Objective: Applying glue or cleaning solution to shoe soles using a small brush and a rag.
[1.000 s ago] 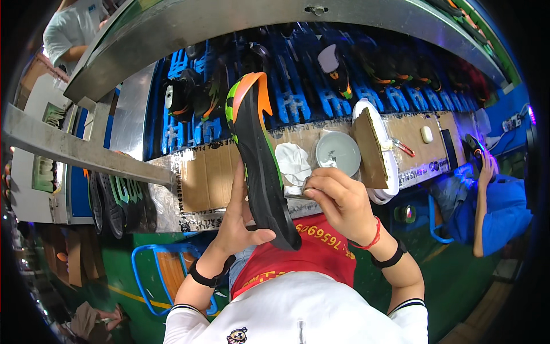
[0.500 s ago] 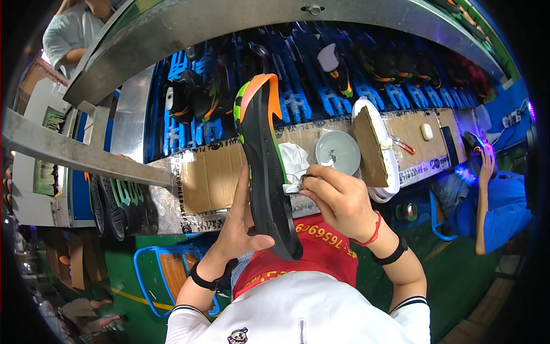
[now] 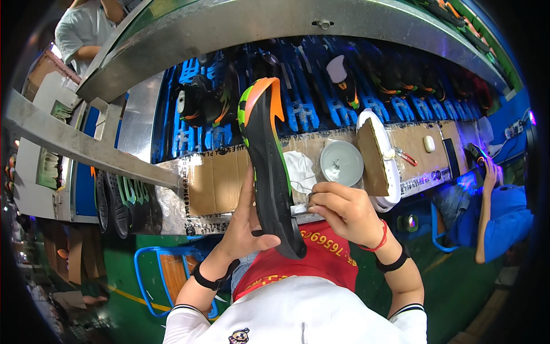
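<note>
My left hand [image 3: 245,229] grips a shoe sole [image 3: 269,166], black with orange and green at its upper end, and holds it upright on its edge. The thumb lies near the lower end, the fingers along the left side. My right hand [image 3: 344,213] is closed in a pinch on a small whitish tool [image 3: 301,210], whose tip is against the sole's right edge; its exact kind does not show. Behind my right hand, a crumpled white cloth [image 3: 299,171] lies on the bench beside a grey bowl [image 3: 341,163] holding a little liquid or residue.
Cardboard [image 3: 215,182] covers part of the bench. A white oval container [image 3: 393,172] with a cardboard flap stands right of the bowl, near a red cutter [image 3: 405,156]. Blue racks [image 3: 301,114] carry shoe parts behind. A metal beam [image 3: 103,148] crosses left. A person in blue [image 3: 497,212] works at right.
My right hand has moved slightly down and to the right along the sole's edge, with the small tool in it. The cloth is now seen apart from the hand. The view has shifted a little.
</note>
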Motion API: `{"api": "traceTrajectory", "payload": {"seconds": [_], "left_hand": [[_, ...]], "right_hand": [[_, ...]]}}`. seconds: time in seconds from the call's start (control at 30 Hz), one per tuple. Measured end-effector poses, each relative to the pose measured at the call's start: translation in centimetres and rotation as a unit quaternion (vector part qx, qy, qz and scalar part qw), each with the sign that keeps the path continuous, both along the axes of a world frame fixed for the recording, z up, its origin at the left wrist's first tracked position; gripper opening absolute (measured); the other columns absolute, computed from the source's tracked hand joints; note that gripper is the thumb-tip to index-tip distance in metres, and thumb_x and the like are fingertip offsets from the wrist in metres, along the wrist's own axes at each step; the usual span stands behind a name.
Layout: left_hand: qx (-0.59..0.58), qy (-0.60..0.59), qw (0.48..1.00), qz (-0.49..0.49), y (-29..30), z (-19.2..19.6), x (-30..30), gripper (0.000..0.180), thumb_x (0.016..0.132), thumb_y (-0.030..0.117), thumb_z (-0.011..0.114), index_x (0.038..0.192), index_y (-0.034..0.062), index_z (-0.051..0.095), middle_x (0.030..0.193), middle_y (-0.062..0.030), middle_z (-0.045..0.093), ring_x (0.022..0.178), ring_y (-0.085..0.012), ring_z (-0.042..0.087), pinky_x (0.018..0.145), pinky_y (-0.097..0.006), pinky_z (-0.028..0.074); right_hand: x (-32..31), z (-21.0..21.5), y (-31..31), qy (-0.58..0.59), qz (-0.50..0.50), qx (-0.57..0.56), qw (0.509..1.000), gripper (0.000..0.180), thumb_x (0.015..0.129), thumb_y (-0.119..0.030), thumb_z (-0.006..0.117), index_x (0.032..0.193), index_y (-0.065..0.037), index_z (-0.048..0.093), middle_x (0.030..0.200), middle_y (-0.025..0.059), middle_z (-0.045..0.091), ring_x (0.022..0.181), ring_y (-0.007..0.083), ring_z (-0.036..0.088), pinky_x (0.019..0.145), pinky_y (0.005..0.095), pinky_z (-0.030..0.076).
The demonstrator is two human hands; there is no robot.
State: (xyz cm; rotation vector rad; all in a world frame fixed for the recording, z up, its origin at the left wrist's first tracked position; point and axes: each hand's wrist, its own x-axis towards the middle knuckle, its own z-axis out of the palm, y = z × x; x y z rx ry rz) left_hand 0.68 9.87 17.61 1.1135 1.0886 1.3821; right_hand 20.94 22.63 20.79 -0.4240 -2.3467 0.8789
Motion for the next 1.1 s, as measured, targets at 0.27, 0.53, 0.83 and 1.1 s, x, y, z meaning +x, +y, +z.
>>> {"api": "traceTrajectory", "payload": {"seconds": [0.27,0.53,0.83,1.1], "left_hand": [[0.062,0.106,0.992,0.006,-0.7,-0.6,-0.8,0.139,0.059,0.025,0.092,0.150,0.0067,-0.012,0.153,-0.0193,0.017,0.126,-0.0296,0.047,0.098,-0.040,0.047],[0.055,0.175,0.983,0.015,-0.5,1.1,-0.2,0.135,0.060,0.023,0.091,0.149,0.0098,-0.009,0.150,-0.0246,0.017,0.117,-0.0323,0.053,0.085,-0.038,0.054],[0.052,-0.006,0.998,-0.019,1.2,2.7,1.2,0.106,0.071,0.021,0.084,0.141,0.0035,0.007,0.139,-0.0179,0.023,0.131,-0.0279,0.032,0.102,-0.042,0.038],[0.102,-0.073,0.986,-0.110,6.5,7.8,4.7,0.096,0.080,0.041,0.070,0.143,0.0024,0.010,0.145,-0.0164,0.026,0.133,-0.0245,0.033,0.111,-0.041,0.027]], "right_hand": [[1.5,1.4,-0.9,0.001,0.014,-0.048,0.999,0.015,0.076,-0.004,0.072,0.088,-0.003,0.064,0.093,0.0107,0.064,0.074,0.0278,0.065,0.062,0.0334,0.052],[2.1,2.2,-2.0,0.020,-0.027,-0.034,0.999,0.015,0.071,0.002,0.072,0.084,-0.001,0.064,0.090,0.0128,0.065,0.068,0.0257,0.064,0.059,0.0303,0.050],[5.8,1.4,-1.7,0.192,-0.248,-0.124,0.941,0.004,0.077,0.004,0.064,0.079,0.006,0.062,0.086,0.0147,0.065,0.070,0.0154,0.059,0.062,0.0241,0.045],[11.5,-0.7,-2.1,0.319,-0.380,-0.201,0.845,0.007,0.084,0.002,0.064,0.082,0.008,0.062,0.094,0.0116,0.065,0.074,0.0116,0.058,0.065,0.0234,0.046]]}}
